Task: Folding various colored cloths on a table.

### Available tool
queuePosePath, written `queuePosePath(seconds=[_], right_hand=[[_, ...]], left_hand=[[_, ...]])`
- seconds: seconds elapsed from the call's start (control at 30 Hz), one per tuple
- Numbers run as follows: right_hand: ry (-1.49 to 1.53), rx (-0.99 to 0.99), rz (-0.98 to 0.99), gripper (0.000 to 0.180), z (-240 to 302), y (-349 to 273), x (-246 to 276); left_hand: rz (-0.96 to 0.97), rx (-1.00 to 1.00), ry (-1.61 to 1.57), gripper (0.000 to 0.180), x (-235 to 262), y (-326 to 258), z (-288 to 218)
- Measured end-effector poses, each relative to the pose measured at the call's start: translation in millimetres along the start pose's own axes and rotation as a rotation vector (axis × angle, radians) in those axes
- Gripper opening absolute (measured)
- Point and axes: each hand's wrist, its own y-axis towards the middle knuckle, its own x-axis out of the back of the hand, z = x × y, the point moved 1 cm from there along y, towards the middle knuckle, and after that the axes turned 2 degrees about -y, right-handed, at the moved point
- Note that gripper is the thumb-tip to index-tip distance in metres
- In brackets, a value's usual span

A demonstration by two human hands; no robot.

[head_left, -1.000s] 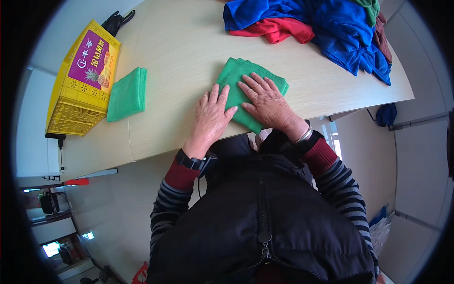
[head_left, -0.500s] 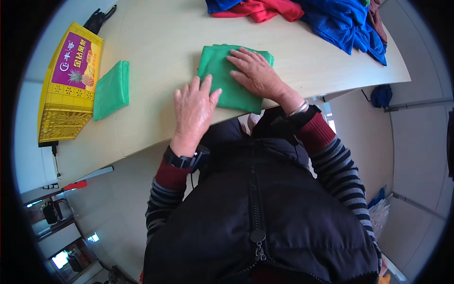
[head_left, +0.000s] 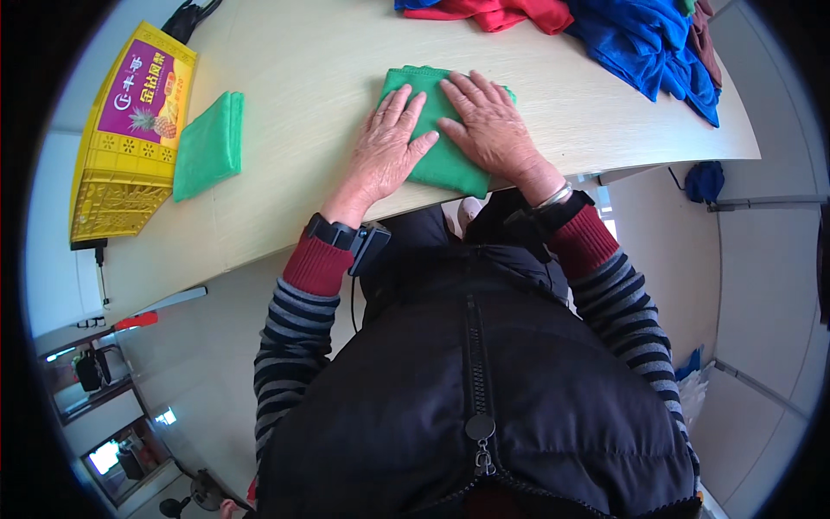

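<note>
A folded green cloth (head_left: 445, 164) lies flat near the front edge of the table, partly covered by both my hands. My left hand (head_left: 391, 149) rests on its left side, palm down with the fingers stretched out. On the upper right part of the cloth lies my right hand (head_left: 494, 125), also flat and open. To the left, another folded green cloth (head_left: 209, 145) leans against a yellow plastic basket (head_left: 130, 173) that has a purple label with a pineapple picture.
Crumpled blue cloths (head_left: 635, 48) and a red cloth (head_left: 488, 12) are heaped at the far right of the pale wooden table (head_left: 285, 130). Behind the basket is a black object (head_left: 183, 22) with a cable. Beyond the table's right end, a dark blue item (head_left: 705, 182) hangs by the wall.
My left hand has moved up and right from the cloth's left edge onto the cloth. The right hand has stayed on the cloth, its fingers now pointing more straight ahead. The whole view has shifted slightly.
</note>
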Motion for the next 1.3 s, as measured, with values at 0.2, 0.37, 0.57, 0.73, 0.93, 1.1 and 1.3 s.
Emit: queuePosePath(seconds=[0.2, 0.37, 0.57, 0.73, 0.93, 1.1, 1.3], right_hand=[[-0.045, -0.107, 0.059, 0.061, -7.8, -4.6, 15.1], [-0.152, -0.098, 0.05, 0.062, 18.8, 3.3, 18.6], [-0.029, -0.083, 0.032, 0.063, 28.4, 3.8, 0.8], [-0.013, -0.042, 0.014, 0.064, 7.0, 3.3, -0.1], [-0.076, -0.164, 0.05, 0.064, -8.7, -7.8, 10.4], [-0.234, -0.189, -0.003, 0.064, 5.3, -9.1, 22.6], [-0.003, -0.147, 0.003, 0.064, 54.4, -5.3, 8.3]], left_hand=[[0.131, 0.086, -0.164, 0.066, 18.0, 2.9, 0.7], [0.22, 0.113, -0.102, 0.063, 22.8, 26.1, 9.6], [0.092, -0.031, 0.082, 0.062, -1.1, 47.9, 23.2], [0.086, -0.004, 0.097, 0.063, -5.3, 50.2, 24.1], [0.057, 0.059, 0.077, 0.064, -4.6, 36.6, 12.4], [0.028, 0.087, 0.118, 0.062, 14.2, 24.8, 6.7], [-0.025, -0.027, 0.189, 0.058, 1.6, -1.5, 1.9]])
